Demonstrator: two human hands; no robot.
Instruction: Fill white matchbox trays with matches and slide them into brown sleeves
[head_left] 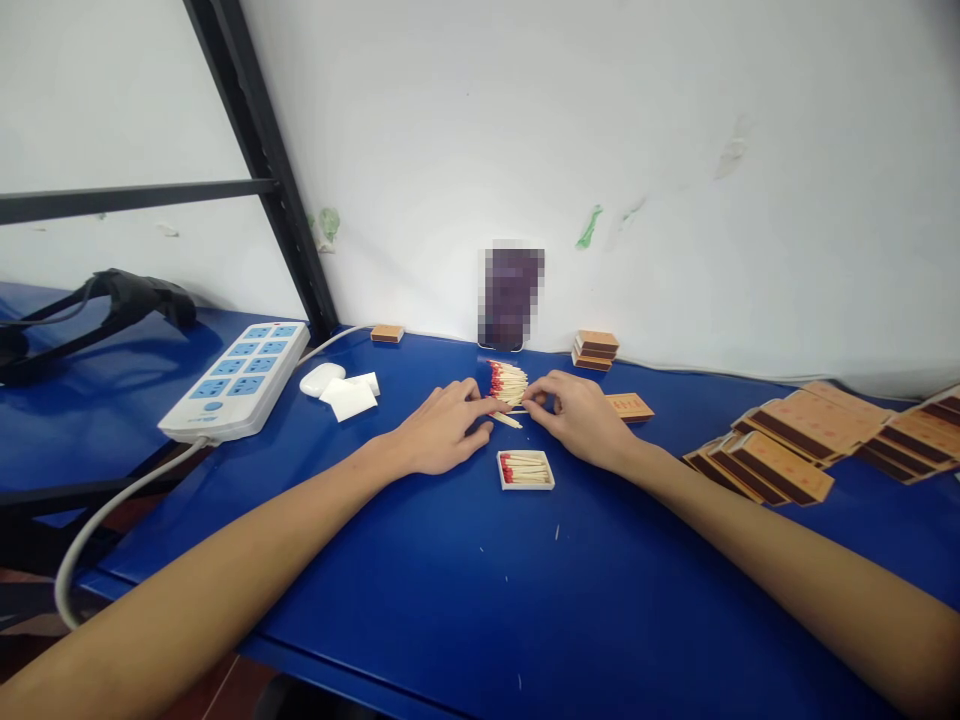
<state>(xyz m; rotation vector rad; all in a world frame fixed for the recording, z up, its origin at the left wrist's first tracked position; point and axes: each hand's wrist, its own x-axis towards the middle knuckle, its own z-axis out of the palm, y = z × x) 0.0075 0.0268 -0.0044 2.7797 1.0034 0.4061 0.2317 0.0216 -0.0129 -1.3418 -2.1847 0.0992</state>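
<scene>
A pile of red-tipped matches (508,383) lies at the back middle of the blue table. My left hand (448,425) rests just left of it, index finger stretched to the pile's near edge and thumb apart. On the other side my right hand (574,412) has thumb and fingertips closed at the bare stick end of a match; the exact grip is small and partly hidden. A few loose matchsticks (507,420) lie between the hands. Nearer to me sits an open white matchbox tray (526,487) with matches in it, their red heads to the left.
Matchboxes (795,425) spread over the right side; a small stack (596,350) and a single matchbox (387,333) stand by the wall. Beside my right wrist lies a matchbox cover (630,407). White paper pieces (351,400) and a power strip (238,380) are at left.
</scene>
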